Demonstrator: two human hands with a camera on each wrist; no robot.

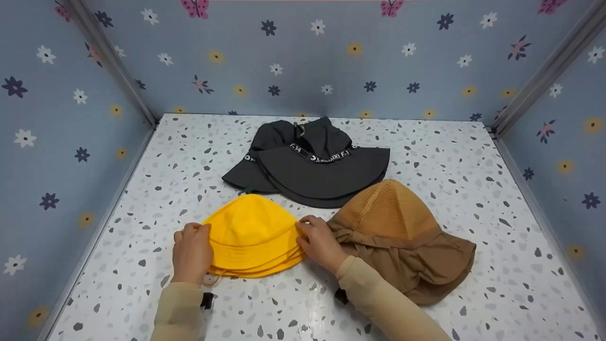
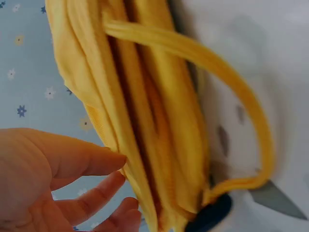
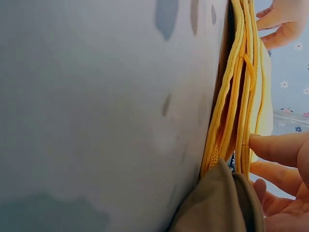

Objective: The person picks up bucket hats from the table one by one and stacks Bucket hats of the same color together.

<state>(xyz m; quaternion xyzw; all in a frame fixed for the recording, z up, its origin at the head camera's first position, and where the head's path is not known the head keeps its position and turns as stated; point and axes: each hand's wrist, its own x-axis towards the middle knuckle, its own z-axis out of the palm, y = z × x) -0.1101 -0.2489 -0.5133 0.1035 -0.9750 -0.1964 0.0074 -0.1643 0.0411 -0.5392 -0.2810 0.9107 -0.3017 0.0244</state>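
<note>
Yellow bucket hats (image 1: 251, 232) lie stacked in the front middle of the table, their brims layered. My left hand (image 1: 191, 251) holds the left edge of the upper brim between thumb and fingers. At the opposite edge, my right hand (image 1: 322, 241) pinches the brim with its fingertips. In the left wrist view, a yellow cord (image 2: 256, 111) loops out from the layered brims, with a dark toggle (image 2: 210, 215) on it. The right wrist view shows the brim edges (image 3: 239, 96) side on, near the thumb (image 3: 275, 147).
Black hats (image 1: 322, 175) with lettered bands lie behind the yellow stack. A tan and brown hat (image 1: 402, 241) with a wide flap lies right of it, close to my right hand. Flower-patterned walls (image 1: 317, 61) enclose the speckled white table (image 1: 473, 189) at the back and sides.
</note>
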